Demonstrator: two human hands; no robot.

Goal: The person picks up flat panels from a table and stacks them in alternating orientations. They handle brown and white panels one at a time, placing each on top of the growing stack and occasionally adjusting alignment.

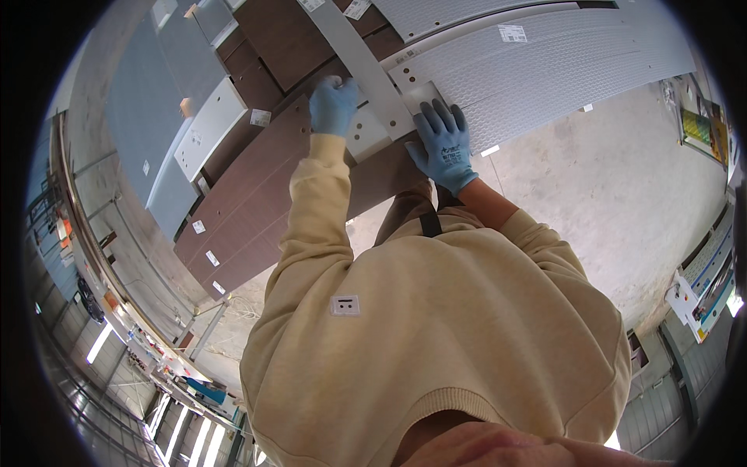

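My left hand [334, 107], in a blue glove with dark fingertips, is closed into a fist beside a long pale strip [352, 50]. Whatever its fingers may hold is hidden. Further right, my right hand [446, 148] wears the same kind of glove. Its fingers are stretched out over a small pale piece [422, 97] at the near edge of the stack. Between the hands shows a white panel with round dark holes [372, 134]. Beneath and left of my left hand lie brown boards [249, 194] with small white labels.
White textured panels [537, 66] are stacked at the far right. A white panel with holes [210, 128] lies on the left, beside grey-blue boards [148, 93]. Concrete floor [576, 179] stretches to the right. At the right rim stands another stack of panels [704, 280].
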